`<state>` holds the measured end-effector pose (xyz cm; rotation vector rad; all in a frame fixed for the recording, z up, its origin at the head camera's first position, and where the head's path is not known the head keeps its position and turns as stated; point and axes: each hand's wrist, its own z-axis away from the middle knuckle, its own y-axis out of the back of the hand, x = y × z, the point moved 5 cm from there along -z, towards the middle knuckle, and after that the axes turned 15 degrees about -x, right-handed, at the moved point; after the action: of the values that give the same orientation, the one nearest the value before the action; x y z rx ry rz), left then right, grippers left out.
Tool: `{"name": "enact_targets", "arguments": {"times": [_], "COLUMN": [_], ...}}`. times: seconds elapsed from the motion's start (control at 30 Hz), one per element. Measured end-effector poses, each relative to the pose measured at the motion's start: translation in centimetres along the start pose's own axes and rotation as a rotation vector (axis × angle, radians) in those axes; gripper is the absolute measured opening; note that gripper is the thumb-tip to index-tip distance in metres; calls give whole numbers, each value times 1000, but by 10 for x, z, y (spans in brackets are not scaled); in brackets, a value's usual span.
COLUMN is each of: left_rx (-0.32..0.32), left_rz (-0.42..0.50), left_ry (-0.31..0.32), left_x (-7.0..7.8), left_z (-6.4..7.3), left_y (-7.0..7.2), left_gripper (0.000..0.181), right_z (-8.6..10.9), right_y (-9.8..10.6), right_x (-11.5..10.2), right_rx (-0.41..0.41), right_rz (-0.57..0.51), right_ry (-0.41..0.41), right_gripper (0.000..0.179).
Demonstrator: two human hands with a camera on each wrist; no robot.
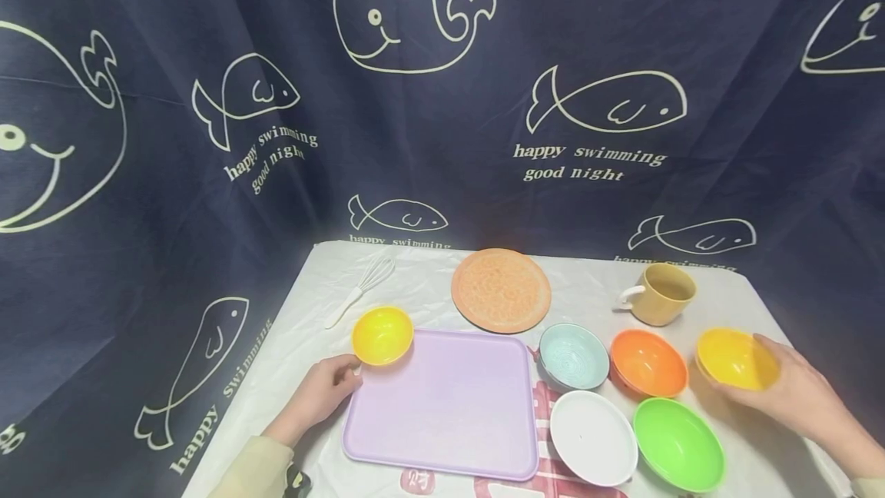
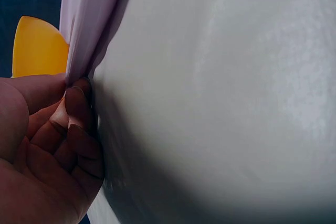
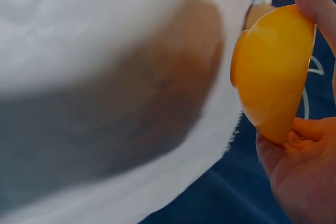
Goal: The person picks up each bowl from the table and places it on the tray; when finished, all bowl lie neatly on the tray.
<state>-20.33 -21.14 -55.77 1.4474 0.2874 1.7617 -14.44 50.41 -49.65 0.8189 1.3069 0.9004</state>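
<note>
My left hand (image 1: 330, 383) pinches the left rim of a lilac tray (image 1: 442, 406) between thumb and fingers, as the left wrist view shows up close. A yellow bowl (image 1: 382, 336) sits over the tray's far left corner, just beyond these fingertips. At the right of the table my right hand (image 1: 784, 383) grips a second, orange-yellow bowl (image 1: 738, 360) by its rim, mouth up. In the right wrist view the thumb and fingers span this bowl (image 3: 275, 66) across its rim. Left of it stands an orange bowl (image 1: 648, 363).
Pale blue (image 1: 572, 356), white (image 1: 593, 436) and green (image 1: 679, 444) bowls stand right of the tray. Behind are a tan mug (image 1: 662, 294), a round orange-brown disc (image 1: 501, 290) and a white whisk (image 1: 361, 290). A dark blue curtain (image 1: 470, 137) hangs behind the table.
</note>
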Motion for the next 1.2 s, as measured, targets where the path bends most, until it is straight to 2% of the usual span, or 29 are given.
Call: {"name": "enact_targets", "arguments": {"times": [0.17, 0.33, 0.5, 0.63, 0.77, 0.9, 1.1, 1.2], "left_rx": [6, 10, 8, 5, 12, 13, 6, 11], "left_rz": [-6, -2, -9, -3, -1, 2, 8, 11], "left_ry": [-13, -10, -8, -8, -29, -35, -37, -39], "left_x": [-1, -2, -2, -2, 0, 0, -1, -2], "left_z": [0, 0, 1, 0, -1, -1, -1, -2], "left_y": [0, 1, 1, 1, 1, 2, 1, 1], "left_gripper": [35, 35, 36, 35, 33, 33, 33, 33], "right_z": [-1, -6, -11, -15, -22, -29, -35, -33], "right_y": [12, 20, 18, 9, -8, -32, -79, -106], "right_x": [-31, -77, -129, -173, -214, -251, -309, -337], "right_rx": [2, 15, 10, -39, -82, -129, -228, -314], "right_rz": [-8, -14, -23, -38, -25, -12, 10, 46], "right_ry": [30, 118, 224, 280, 361, 459, 588, 632], "right_gripper": [113, 107, 103, 114, 119, 116, 114, 117]}}
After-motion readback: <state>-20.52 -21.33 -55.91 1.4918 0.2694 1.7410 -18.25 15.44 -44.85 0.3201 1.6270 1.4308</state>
